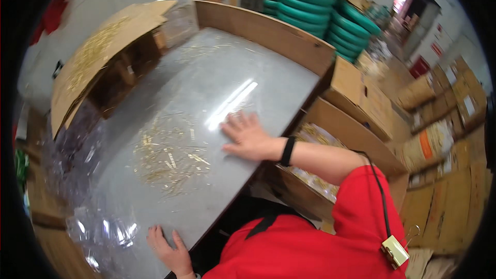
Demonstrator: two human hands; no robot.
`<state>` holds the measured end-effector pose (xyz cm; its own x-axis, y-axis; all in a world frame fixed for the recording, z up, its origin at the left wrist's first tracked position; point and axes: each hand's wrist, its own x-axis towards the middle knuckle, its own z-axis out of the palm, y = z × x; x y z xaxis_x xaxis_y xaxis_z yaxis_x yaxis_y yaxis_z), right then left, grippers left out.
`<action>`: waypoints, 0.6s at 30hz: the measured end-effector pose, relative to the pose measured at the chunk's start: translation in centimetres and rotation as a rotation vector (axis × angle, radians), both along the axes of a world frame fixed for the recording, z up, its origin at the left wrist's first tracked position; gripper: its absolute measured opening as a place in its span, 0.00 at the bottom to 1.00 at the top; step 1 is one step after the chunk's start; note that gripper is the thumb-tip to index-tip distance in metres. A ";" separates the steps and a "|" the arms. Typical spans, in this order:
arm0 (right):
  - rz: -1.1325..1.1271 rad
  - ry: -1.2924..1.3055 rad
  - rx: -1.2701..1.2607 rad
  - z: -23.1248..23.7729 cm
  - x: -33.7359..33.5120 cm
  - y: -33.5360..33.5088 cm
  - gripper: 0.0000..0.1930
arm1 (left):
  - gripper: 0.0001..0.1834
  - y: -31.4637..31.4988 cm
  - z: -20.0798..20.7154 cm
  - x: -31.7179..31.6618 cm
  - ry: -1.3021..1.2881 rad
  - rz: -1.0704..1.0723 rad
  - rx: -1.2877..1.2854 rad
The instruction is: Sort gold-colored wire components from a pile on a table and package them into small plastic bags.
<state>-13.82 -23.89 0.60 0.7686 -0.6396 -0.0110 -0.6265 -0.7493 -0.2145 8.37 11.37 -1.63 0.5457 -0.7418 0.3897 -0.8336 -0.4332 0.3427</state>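
My right hand (247,135) lies palm down on the grey tabletop (279,77), its fingers spread, with a black band on the wrist. Just left of its fingertips is a loose spread of thin gold-coloured metal pieces (170,157), too small to name. At the near edge of the table rests my left hand (169,250), its fingers apart and nothing in it. Clear plastic bags (106,232) lie to the left of that hand.
A cardboard sheet (111,31) bearing more gold pieces sits on a box at the far left. Cardboard walls (268,31) edge the table's back. At right stands an open carton (356,142) holding bagged gold pieces. Green coiled hoses (307,2) are stacked behind.
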 end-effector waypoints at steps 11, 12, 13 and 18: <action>0.081 -0.438 -0.116 -2.6 8.4 13.8 0.38 | 0.26 -0.4 0.6 0.6 -0.030 -0.117 0.046; 0.097 -0.452 -0.143 -3.1 8.9 14.0 0.38 | 0.27 -0.2 0.3 0.7 -0.042 -0.136 0.048; 0.113 -0.466 -0.170 -3.6 9.5 14.0 0.37 | 0.27 -0.1 0.2 0.7 -0.055 -0.155 0.050; 0.081 -0.498 -0.183 -4.3 10.2 14.9 0.35 | 0.29 -0.1 0.8 0.2 -0.107 -0.176 0.086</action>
<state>-3.67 -9.02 -3.70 0.6993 -0.5354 0.4736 -0.4207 -0.8439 -0.3329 8.55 11.30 -0.86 0.3641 -0.8550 0.3694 -0.9285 -0.3018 0.2165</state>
